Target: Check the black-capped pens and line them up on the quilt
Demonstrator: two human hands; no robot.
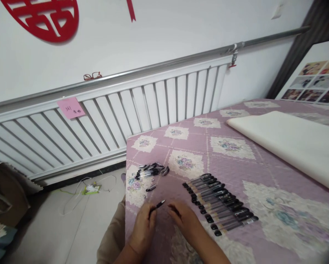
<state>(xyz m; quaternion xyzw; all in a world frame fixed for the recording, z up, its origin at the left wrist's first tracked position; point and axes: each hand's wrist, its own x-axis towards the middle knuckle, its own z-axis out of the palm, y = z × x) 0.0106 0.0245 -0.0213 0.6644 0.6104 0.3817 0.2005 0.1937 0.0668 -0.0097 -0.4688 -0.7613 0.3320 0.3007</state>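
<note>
My left hand [145,223] is closed around a pen [160,204], whose black grip and pale tip stick out past the thumb toward the right. Just across from the tip, my right hand [184,220] has its fingers bent together; whatever they may hold is hidden. Beyond my left hand lies a loose pile of pen parts [149,171], clear barrels and black caps, with a single black cap [151,188] nearer to me. To the right of my right hand, several capped pens [219,201] with clear barrels lie side by side in a slanting row.
A purple floral cloth [159,146] covers the work surface. A folded cream sheet [296,143] lies at the right. Behind stands a white radiator [153,106] with a pink note [71,108]. On the floor at left is a power strip [92,189] with cables.
</note>
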